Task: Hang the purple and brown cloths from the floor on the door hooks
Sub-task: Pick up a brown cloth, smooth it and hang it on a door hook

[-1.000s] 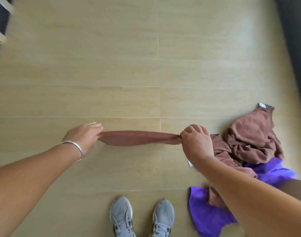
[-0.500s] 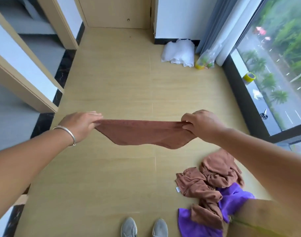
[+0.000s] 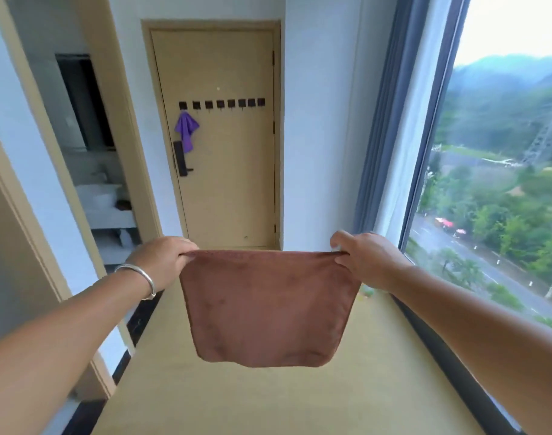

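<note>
1. The left hand [image 3: 166, 262] pinches the top left corner of the brown cloth [image 3: 265, 309], fingers curled over its upper edge.
2. The right hand [image 3: 367, 259] grips the top right corner the same way, thumb and fingers closed on the fabric.
3. Between the two grips the cloth's top edge runs taut and level, and the rest hangs flat below them, clear of the floor [image 3: 268, 400] (its lower edge is gently rounded).
4. A silver bangle [image 3: 139, 277] sits on the left wrist, just behind that grip.
5. Beyond the grips, straight ahead, stands the door [image 3: 230, 183], shut in its frame.
6. High on the door, well above the hands, a row of dark hooks [image 3: 221, 103] runs across it.
7. A purple cloth [image 3: 186, 130] hangs from the leftmost hook, up and to the left of the left grip, its lower end beside the black lock handle [image 3: 181, 158].
8. Left of the left arm an open doorway shows a pale room [image 3: 102, 196] (its contents are too blurred to name).
9. Right of the right arm, a grey curtain [image 3: 390, 120] hangs beside a big window [image 3: 500, 183] looking onto trees and a road.
</note>
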Available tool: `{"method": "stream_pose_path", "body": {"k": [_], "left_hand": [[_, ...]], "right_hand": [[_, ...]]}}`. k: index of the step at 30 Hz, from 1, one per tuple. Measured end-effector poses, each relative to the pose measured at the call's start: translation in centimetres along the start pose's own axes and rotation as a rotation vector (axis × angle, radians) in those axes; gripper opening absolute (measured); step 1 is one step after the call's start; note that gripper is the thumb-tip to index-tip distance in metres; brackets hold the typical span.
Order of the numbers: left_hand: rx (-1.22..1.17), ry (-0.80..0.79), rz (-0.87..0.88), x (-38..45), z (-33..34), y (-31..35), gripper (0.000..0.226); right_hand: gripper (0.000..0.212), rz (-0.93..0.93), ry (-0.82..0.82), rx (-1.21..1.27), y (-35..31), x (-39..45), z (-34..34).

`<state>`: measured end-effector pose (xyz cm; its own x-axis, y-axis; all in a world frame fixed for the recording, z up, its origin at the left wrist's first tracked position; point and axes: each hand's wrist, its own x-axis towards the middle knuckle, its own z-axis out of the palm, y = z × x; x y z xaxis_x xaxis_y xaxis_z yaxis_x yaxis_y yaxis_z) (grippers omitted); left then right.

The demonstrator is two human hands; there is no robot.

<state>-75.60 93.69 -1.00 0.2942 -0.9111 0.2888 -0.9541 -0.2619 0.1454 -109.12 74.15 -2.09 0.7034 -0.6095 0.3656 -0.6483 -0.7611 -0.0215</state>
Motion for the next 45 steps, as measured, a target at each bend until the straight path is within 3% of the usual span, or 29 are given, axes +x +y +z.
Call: {"method": "stream_pose_path", "body": {"k": [7,16,23,29,45], "left_hand": [[0.14,0.092,-0.024,0.3,-8.1,1.1,0.028],[0.24,0.143,-0.071,0.2,-11.1,-0.2,0.038],[0.368,0.123,-0.089,0.0,-10.3,-3.6,0.029],[0.387,0.201,-0.12,1.6,-8.9,-7.7,0.033],[0.435,0.209,-0.222,13.2,-4.6,-16.6,0.022]], "right_hand": [[0.015,-0.053,0.068,-0.119,-1.7,1.2,-7.3],[0.018,-0.149,0.078,-0.251,-4.2,3.7,-10.6],[0.022,-0.073,0.132,-0.236,-7.1,6.8,-8.5],[0.025,-0.065,0.13,-0.286,-9.7,10.4,-6.1],[0.024,-0.058,0.203,-0.431,-10.0,24.6,1.2]]}}
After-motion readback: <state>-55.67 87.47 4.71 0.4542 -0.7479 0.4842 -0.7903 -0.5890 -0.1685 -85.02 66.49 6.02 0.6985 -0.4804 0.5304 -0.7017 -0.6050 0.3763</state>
